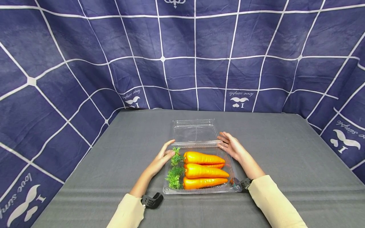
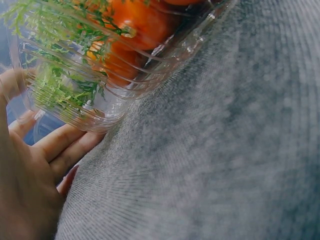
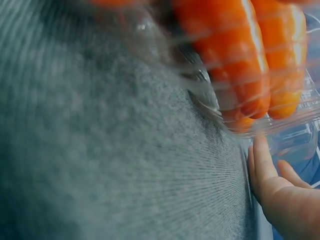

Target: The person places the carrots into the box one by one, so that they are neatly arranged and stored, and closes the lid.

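A clear plastic clamshell box [image 1: 202, 191] sits on the grey cloth, its lid [image 1: 195, 133] folded back away from the person. Inside lie several orange carrots [image 1: 206, 171] with green leafy tops [image 1: 174, 177] toward the left. My left hand [image 1: 161, 161] is at the box's far left corner, thumb near the rim; in the left wrist view, the hand's [image 2: 37, 162] extended fingers touch the outer wall. At the far right corner my right hand [image 1: 232, 148] has its fingers spread beside the hinge. The right wrist view shows that hand [image 3: 272, 182] with a straight finger against the box wall.
Grey cloth [image 1: 137, 136] covers the table around the box. Blue curtains [image 1: 182, 41] with white grid lines stand behind and at both sides. Black wrist straps [image 1: 152, 200] sit at the cream sleeves [image 1: 271, 198].
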`<state>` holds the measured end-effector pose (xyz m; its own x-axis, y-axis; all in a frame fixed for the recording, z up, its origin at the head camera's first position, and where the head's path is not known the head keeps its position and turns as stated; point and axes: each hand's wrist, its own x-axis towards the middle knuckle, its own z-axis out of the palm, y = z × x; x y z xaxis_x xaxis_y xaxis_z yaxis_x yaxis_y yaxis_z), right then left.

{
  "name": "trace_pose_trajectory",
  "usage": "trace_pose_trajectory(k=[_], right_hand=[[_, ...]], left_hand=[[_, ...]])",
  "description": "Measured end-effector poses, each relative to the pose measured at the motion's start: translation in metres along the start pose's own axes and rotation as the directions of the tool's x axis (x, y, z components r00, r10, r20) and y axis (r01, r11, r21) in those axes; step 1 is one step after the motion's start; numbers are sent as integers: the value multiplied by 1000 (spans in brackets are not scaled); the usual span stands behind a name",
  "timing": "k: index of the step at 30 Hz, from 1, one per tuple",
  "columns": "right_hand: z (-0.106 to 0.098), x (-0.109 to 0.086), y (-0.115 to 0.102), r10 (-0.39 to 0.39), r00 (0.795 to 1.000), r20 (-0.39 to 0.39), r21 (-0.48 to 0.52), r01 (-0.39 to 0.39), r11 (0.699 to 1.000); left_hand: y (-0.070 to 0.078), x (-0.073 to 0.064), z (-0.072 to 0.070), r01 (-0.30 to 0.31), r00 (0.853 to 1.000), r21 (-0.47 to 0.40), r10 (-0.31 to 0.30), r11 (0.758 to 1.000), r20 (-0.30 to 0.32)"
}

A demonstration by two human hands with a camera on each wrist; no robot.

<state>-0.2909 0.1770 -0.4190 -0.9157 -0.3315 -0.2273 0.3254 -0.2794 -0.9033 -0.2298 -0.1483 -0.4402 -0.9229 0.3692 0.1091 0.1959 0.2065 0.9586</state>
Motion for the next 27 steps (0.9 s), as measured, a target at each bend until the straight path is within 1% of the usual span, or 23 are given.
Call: trace_pose_trajectory(k=[3, 7, 10, 14, 17, 21, 27], right_hand=[[0, 0, 2, -6, 1000, 1, 3, 6, 1000], [-1, -1, 3, -17, 1000, 11, -7, 17, 1000], [-2, -2, 4, -22, 999, 25, -5, 22, 1000], [-2, -3, 4, -27, 999, 32, 3, 27, 1000], [-2, -3, 4, -38, 999, 27, -16, 38, 999], [-1, -4, 3, -60, 998, 17, -29, 61, 998], [1, -3, 2, -83, 996, 13, -5, 83, 996]], left_hand=[[0, 0, 1, -5, 1000, 4, 5, 1000, -3], [0, 0, 2, 12, 1000, 2, -12, 1000, -10], [2, -1, 2, 15, 1000, -2, -15, 1000, -3], [17, -6, 3, 27, 1000, -7, -27, 1000, 12], [15, -6, 3, 35, 999, -5, -35, 999, 7], [0, -1, 2, 18, 1000, 4, -18, 1000, -6], [1, 0, 1, -5, 1000, -5, 5, 1000, -12]])
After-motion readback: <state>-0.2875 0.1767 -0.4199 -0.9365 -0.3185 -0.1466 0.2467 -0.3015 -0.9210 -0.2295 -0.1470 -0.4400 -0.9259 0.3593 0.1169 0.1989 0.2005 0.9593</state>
